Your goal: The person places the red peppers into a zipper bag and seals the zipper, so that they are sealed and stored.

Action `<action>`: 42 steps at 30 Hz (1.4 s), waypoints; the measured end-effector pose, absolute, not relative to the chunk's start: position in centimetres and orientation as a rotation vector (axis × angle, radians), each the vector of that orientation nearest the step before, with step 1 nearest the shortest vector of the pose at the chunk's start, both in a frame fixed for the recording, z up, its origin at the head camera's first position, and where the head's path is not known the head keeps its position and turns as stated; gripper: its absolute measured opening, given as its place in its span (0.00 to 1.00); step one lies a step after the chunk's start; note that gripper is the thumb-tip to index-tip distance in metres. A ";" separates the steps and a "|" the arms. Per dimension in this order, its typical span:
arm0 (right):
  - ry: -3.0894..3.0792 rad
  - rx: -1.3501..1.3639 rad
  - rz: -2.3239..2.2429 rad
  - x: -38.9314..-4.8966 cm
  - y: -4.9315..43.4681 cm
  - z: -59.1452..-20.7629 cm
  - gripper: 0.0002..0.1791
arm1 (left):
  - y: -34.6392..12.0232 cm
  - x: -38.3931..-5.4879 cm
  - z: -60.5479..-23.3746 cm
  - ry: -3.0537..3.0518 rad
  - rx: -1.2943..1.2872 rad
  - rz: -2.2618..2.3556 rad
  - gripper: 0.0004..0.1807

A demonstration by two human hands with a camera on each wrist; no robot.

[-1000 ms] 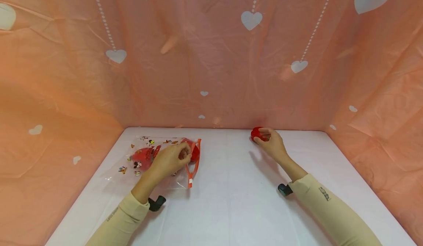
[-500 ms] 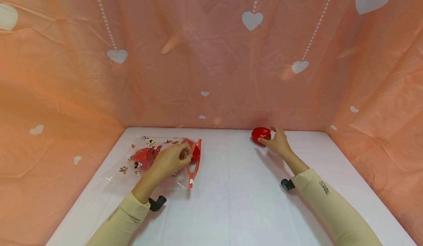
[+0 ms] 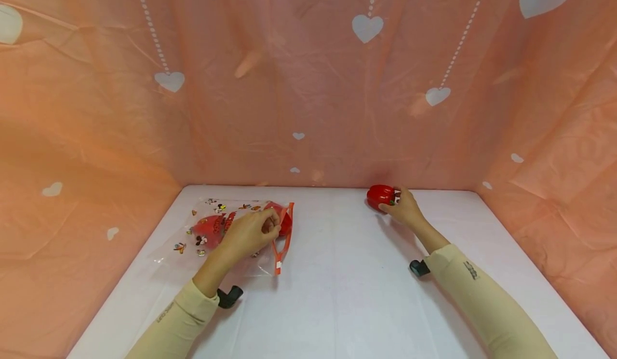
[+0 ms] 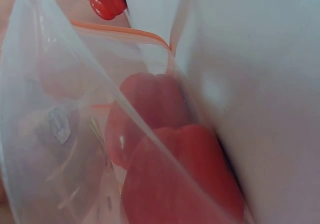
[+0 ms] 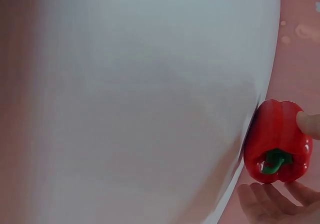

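A clear zip bag (image 3: pixel 262 267) printed with cartoon figures lies at the left, its orange zip edge (image 3: pixel 291 211) toward the middle. My left hand (image 3: pixel 248 234) pinches the upper film near the mouth, so the bag gapes. Red bell peppers are inside; in the left wrist view one bell pepper (image 4: pixel 200 169) overlaps another bell pepper (image 4: pixel 150 96). At the table's far edge, right of centre, lies one more red bell pepper (image 5: pixel 277 139) with a green stem. My right hand (image 3: pixel 406 208) is beside its stem end, thumb on its side, fingers loosely extended at the stem end.
The white table (image 3: pixel 332 284) meets a peach-coloured curtain (image 3: pixel 313 107) with white hearts along its far edge. Dark wrist-worn devices, one at the left wrist (image 3: pixel 230 297) and one at the right wrist (image 3: pixel 419 268), stick out near the tabletop.
The right hand has shifted from over the pepper to its stem end, with fingers first lifting off, then lowering slightly. More of the pepper shows. The left hand and bag have stayed still.
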State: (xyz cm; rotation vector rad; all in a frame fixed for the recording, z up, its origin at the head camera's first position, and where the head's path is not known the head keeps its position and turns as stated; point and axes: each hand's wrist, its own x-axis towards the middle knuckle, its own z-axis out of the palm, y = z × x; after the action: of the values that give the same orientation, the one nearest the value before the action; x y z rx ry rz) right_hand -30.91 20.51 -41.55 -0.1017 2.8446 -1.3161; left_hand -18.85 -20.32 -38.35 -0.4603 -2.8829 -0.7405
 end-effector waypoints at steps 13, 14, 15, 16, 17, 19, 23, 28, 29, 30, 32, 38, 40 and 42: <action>2.890 -0.107 -1.322 -30.8 20.5 -41.7 0.41 | -20.3 -18.8 -38.3 -2.880 -0.466 -0.733 0.04; 2.888 -0.105 -1.319 -30.7 20.5 -41.6 0.41 | -20.3 -18.7 -38.3 -2.879 -0.467 -0.734 0.04; 2.884 -0.104 -1.317 -30.6 20.5 -41.6 0.41 | -20.3 -18.7 -38.3 -2.878 -0.469 -0.735 0.04; 2.880 -0.103 -1.317 -30.5 20.4 -41.6 0.41 | -20.3 -18.7 -38.3 -2.877 -0.469 -0.736 0.05; 2.874 -0.103 -1.322 -30.4 20.4 -41.6 0.41 | -20.2 -18.6 -38.3 -2.877 -0.469 -0.737 0.05; 2.865 -0.117 -1.333 -30.3 20.2 -41.7 0.41 | -20.2 -18.6 -38.2 -2.878 -0.468 -0.736 0.05; 2.857 -0.159 -1.362 -30.1 19.7 -41.7 0.40 | -20.2 -18.5 -38.2 -2.876 -0.466 -0.735 0.05; 2.861 -0.199 -1.378 -29.8 18.8 -41.8 0.38 | -20.3 -18.6 -38.2 -2.877 -0.468 -0.741 0.05; 2.860 -0.206 -1.386 -29.7 18.5 -41.8 0.37 | -20.3 -18.6 -38.2 -2.878 -0.469 -0.743 0.05; 2.858 -0.219 -1.391 -29.6 18.3 -41.9 0.37 | -20.3 -18.6 -38.2 -2.877 -0.470 -0.744 0.05; 2.852 -0.243 -1.394 -29.4 17.8 -41.9 0.37 | -20.3 -18.6 -38.2 -2.876 -0.472 -0.745 0.05; 2.810 -0.264 -1.416 -28.6 16.2 -41.9 0.35 | -20.3 -18.6 -38.2 -2.875 -0.474 -0.741 0.05; 2.798 -0.265 -1.430 -28.4 15.7 -41.9 0.34 | -20.4 -18.6 -38.2 -2.875 -0.475 -0.740 0.05; 2.793 -0.270 -1.435 -28.1 15.3 -41.8 0.34 | -20.3 -18.6 -38.2 -2.874 -0.478 -0.740 0.05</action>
State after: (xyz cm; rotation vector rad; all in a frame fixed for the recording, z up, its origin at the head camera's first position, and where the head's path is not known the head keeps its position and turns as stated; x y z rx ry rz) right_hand -28.13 15.27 -41.84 -0.2705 2.7929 -1.4347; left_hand -18.62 -20.35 -38.18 -0.4779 -2.8745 -0.7399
